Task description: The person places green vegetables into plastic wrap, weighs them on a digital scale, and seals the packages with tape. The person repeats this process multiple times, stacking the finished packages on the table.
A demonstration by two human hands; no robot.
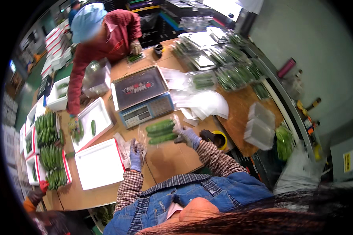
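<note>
A clear plastic pack of cucumbers point(160, 132) lies on the cardboard-covered table in front of me, several cucumbers side by side in it. My right hand point(188, 138), in a lavender glove, is closed on the pack's right edge. To the left of the pack, my left hand point(136, 156) has its gloved fingers stretched out, over crumpled clear plastic point(123, 150). A white foam tray point(99, 164) with a red rim sits beside that hand. Just beyond the pack stands a blue weighing scale point(145, 109) with a dark metal top.
Packed cucumbers point(233, 72) are piled at the far right, near white sheets point(208, 105). A tape roll point(219, 140) and clear trays point(259, 125) lie right. Loose cucumbers point(51, 156) fill boxes at left. A co-worker in a red jacket point(117, 35) reaches into another tray point(96, 123).
</note>
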